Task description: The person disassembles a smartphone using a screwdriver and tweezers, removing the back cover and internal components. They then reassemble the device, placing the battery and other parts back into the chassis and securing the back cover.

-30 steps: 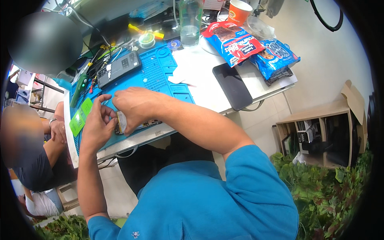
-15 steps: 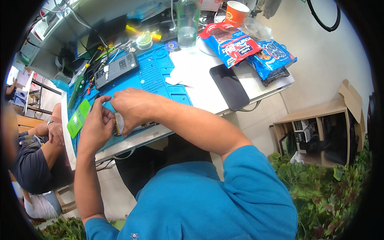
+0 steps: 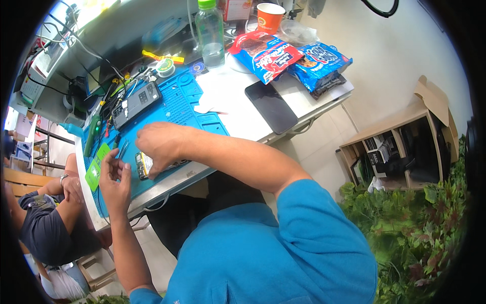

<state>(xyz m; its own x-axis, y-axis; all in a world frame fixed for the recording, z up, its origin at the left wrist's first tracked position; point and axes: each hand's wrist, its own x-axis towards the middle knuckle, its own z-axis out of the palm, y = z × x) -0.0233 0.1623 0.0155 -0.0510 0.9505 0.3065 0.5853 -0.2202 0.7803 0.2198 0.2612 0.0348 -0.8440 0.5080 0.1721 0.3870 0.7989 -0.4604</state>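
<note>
An opened phone (image 3: 144, 165) with its inner parts showing lies at the near edge of the blue work mat (image 3: 176, 104). My right hand (image 3: 162, 144) is bent over it, thumb on the near side, fingers curled down and partly hidden. Just left of the phone, my left hand (image 3: 116, 182) is raised with fingers apart and nothing visible between them. Slim metal tweezers (image 3: 123, 148) lie by its fingertips; whether they touch cannot be made out. Farther back on the mat sits a dark phone housing (image 3: 137, 107).
A green card (image 3: 95, 169) and a green tool (image 3: 92, 134) are at the left. Behind stand a solder spool (image 3: 165, 68), bottle (image 3: 211, 43) and orange cup (image 3: 270, 19). Snack bags (image 3: 268, 57) and a black phone (image 3: 271, 107) occupy the right. A person (image 3: 48, 223) sits at left.
My left hand has drawn back from the opened phone and its fingers have spread. My right hand stays over the phone. The whole view has shifted slightly.
</note>
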